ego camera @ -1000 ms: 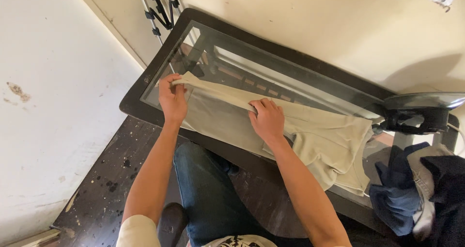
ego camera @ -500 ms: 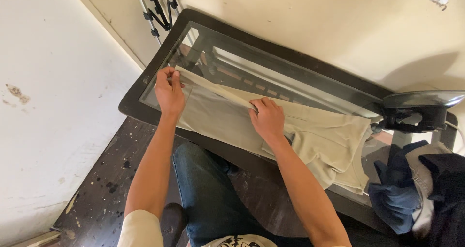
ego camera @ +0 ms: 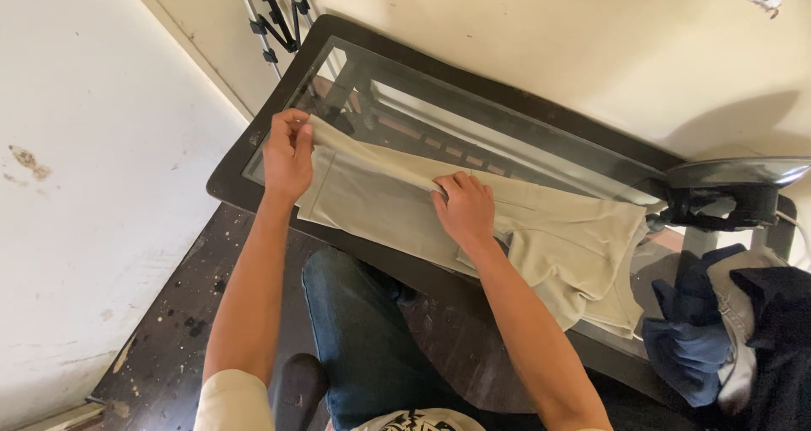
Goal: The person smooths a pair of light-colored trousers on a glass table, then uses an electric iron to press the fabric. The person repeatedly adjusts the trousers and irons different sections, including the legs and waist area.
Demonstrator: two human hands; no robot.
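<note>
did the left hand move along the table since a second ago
Yes. The left hand, pinching the beige garment, has slid toward the glass table's far-left corner.

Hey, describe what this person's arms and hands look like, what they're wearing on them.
Both arms are bare from the upper arm down. The left hand and right hand wear no gloves, and no rings, watch or bracelet show. A short pale cream sleeve covers the left upper arm at the bottom edge. The right shoulder is out of view, so its sleeve cannot be seen.
</note>
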